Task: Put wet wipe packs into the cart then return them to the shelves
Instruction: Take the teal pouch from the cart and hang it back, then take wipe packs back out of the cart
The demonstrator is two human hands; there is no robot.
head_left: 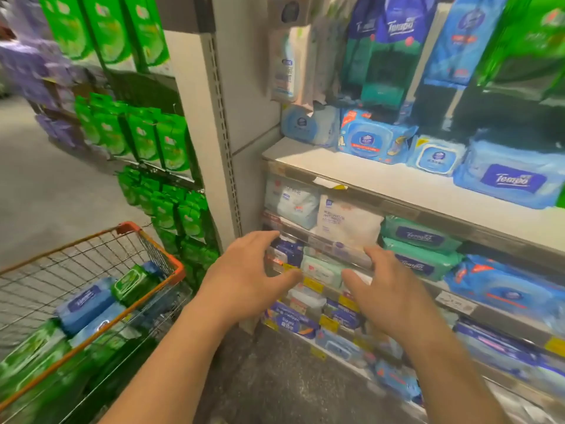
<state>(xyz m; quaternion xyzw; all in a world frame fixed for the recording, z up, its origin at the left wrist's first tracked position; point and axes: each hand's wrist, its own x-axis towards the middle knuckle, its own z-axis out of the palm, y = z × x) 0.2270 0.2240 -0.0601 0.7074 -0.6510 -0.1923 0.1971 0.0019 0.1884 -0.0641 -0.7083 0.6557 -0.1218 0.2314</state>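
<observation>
Both my hands reach toward a low shelf of wet wipe packs. My left hand point(247, 270) and my right hand point(388, 289) hover with spread, relaxed fingers on either side of a pale green wipe pack point(321, 270); neither holds anything. Whether the fingertips touch the shelf rail is unclear. At the lower left stands the wire cart point(171, 264) with an orange rim. It holds a blue wipe pack point(85, 304), a green wipe pack point(131, 281) and other green and blue packs.
Shelves point(367, 175) to the right carry blue, teal and white wipe packs on several levels. A white upright post point(220, 123) separates them from hanging green packs point(143, 139) on the left. Grey floor point(46, 185) stretches behind the cart.
</observation>
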